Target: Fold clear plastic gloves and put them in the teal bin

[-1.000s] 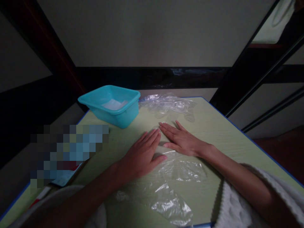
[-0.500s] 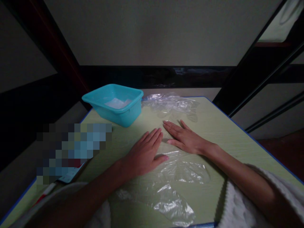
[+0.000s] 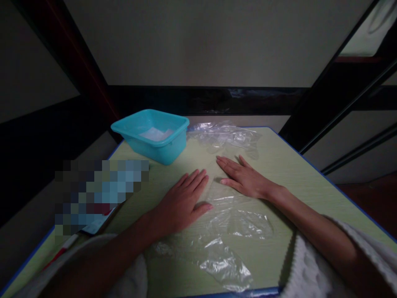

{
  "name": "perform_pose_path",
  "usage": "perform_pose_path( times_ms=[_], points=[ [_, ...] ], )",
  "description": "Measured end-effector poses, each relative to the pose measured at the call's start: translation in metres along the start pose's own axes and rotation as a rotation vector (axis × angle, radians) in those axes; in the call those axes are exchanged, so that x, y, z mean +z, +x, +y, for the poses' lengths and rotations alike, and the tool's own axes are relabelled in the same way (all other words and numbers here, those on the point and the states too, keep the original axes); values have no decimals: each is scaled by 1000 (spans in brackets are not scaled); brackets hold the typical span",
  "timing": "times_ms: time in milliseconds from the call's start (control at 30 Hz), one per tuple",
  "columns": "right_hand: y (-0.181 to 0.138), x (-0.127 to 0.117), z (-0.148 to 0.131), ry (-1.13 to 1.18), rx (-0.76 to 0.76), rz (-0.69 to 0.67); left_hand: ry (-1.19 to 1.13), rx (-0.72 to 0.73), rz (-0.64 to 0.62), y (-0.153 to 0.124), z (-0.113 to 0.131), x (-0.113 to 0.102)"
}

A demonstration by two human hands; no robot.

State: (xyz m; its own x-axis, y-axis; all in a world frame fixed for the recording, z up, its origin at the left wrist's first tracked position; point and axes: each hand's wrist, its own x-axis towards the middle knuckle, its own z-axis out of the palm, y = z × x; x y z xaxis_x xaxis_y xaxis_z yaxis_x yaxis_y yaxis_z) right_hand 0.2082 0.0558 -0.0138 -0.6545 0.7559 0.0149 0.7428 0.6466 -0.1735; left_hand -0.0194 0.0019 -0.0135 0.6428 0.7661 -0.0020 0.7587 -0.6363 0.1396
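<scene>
Thin, clear, wrinkled plastic (image 3: 235,223) lies spread over the near middle of the table; whether it is a bag or a glove I cannot tell. My left hand (image 3: 182,203) lies palm down at its left edge, fingers stretched toward the far side and thumb out over the plastic. Beyond its far end, my right hand (image 3: 240,178) rests palm down and flat, fingers pointing left. Neither hand grips anything. A second crumpled heap of clear plastic (image 3: 226,134) sits at the table's far edge, past my right fingertips.
At the far left of the pale table (image 3: 297,186) stands a turquoise plastic basin (image 3: 169,151) with something whitish inside. Nearer on the left is a flat item (image 3: 105,198), mostly blurred out, with a red and white object (image 3: 62,252) below it. A wall panel (image 3: 198,45) rises behind.
My left hand has slid slightly left, away from my right hand, widening the gap between them. My right hand has hardly moved. The view has shifted a little.
</scene>
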Motion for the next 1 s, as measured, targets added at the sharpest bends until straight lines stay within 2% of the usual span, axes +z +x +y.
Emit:
perform_pose_path(
  times_ms=[467, 1000],
  points=[
    [-3, -6, 24, 43, 209, 40, 25, -42, -50, 1, 1, -4],
    [1, -2, 26, 137, 99, 137, 4, -59, -42, 0, 3, -7]
  ],
)
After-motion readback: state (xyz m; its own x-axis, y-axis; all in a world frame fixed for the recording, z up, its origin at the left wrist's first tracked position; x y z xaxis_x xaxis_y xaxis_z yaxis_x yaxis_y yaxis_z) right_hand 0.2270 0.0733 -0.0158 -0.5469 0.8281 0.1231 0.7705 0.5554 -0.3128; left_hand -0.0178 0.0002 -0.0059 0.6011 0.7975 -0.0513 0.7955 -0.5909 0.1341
